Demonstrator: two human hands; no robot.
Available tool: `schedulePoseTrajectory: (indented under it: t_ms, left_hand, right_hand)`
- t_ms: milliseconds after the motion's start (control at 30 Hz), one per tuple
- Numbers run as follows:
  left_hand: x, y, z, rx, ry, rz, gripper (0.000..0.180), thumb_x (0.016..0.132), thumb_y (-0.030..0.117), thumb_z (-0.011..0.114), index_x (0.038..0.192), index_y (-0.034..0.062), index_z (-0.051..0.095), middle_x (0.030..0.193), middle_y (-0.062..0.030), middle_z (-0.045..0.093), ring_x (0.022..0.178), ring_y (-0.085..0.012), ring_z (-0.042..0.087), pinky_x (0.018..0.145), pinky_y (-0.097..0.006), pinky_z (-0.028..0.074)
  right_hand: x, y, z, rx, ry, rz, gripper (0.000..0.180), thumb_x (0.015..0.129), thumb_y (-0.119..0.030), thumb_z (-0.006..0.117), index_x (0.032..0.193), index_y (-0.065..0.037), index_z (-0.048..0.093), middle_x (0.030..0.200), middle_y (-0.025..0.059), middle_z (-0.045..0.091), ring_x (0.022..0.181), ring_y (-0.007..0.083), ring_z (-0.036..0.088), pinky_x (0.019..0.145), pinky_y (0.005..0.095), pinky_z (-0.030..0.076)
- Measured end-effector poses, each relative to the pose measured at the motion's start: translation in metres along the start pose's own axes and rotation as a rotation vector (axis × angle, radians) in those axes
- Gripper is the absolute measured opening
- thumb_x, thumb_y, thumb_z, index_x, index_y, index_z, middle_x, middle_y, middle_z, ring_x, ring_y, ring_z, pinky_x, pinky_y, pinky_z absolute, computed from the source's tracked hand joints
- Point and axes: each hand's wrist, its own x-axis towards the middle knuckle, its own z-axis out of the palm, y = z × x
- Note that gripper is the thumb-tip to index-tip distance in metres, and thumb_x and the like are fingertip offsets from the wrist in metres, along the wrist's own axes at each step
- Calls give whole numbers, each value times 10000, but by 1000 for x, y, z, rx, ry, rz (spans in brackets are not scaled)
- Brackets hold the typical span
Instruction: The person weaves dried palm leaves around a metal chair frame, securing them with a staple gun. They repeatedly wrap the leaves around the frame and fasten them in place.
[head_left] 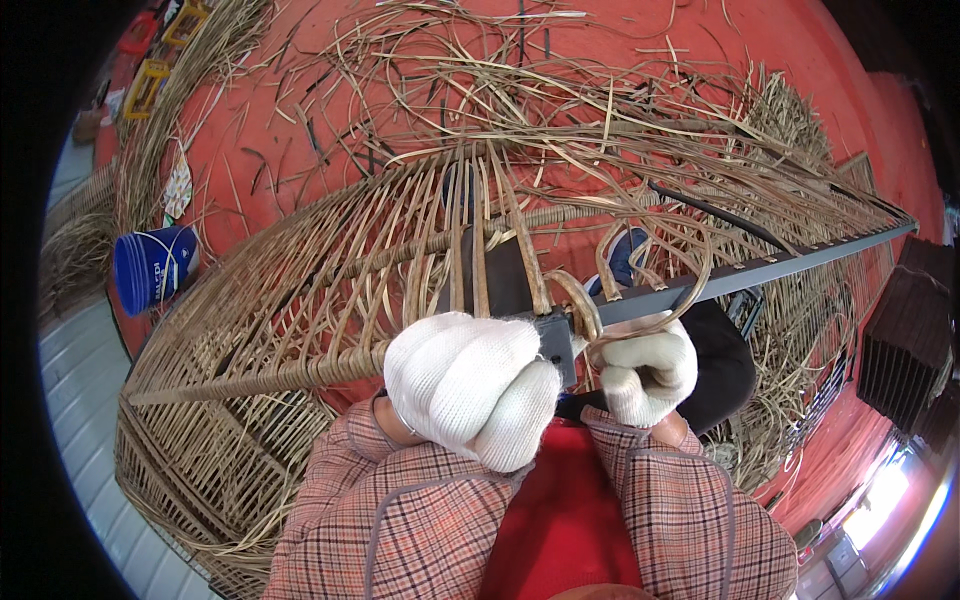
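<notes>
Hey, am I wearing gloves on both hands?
Yes, white gloves cover both the left hand and the right hand.

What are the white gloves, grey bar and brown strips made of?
Gloves: apparently cotton-like yarn, matt, with knit ribs.
Bar: probably painted or coated metal, given its smooth, even grey.
Strips: rattan or plastic imitation, slightly shiny; streaky brown fits either.
</notes>
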Motion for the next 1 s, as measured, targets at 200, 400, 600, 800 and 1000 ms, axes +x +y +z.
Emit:
schedulePoseTrajectory:
  t_ms: [200, 400, 600, 800, 1000]
  left_hand:
    - [3, 2, 8, 76, 28, 42, 335, 743, 176, 737, 1072, 164, 681, 1041, -106, 685, 806, -247, 668, 602, -386, 550]
    - [9, 4, 2, 105, -98, 29, 315, 762, 175, 727, 1066, 156, 647, 1060, -76, 657, 830, -231, 638, 606, -353, 536]
    - [13, 3, -1, 149, -147, 61, 304, 757, 181, 731, 1045, 153, 638, 1057, -59, 651, 875, -214, 624, 601, -320, 532]
    - [12, 3, 6, 141, -76, 56, 290, 757, 152, 748, 1028, 153, 642, 1048, -66, 652, 817, -203, 642, 588, -320, 535]
    - [15, 0, 8, 157, -47, 93, 319, 736, 153, 772, 1027, 143, 641, 1051, -80, 655, 768, -192, 652, 554, -318, 532]
  right_hand:
    - [-10, 9, 25, 263, 218, 488, 258, 894, -163, 786, 1087, -17, 699, 985, 94, 744, 891, 194, 705, 773, 332, 561]
    - [2, 24, 41, 832, 166, 404, 517, 925, -157, 760, 1342, 47, 532, 1257, 175, 648, 1103, 257, 672, 950, 382, 568]
    - [-3, 13, 30, 284, 74, 188, 455, 817, -155, 808, 1207, 16, 647, 1202, 180, 685, 1089, 293, 683, 892, 408, 563]
    - [-17, 8, 17, 387, 289, 107, 558, 797, -405, 878, 1083, 31, 679, 1067, 152, 720, 1004, 252, 669, 910, 388, 506]
    - [7, -10, 10, 92, 96, 303, 147, 789, -93, 776, 878, -6, 698, 783, 54, 679, 669, 173, 657, 633, 290, 520]
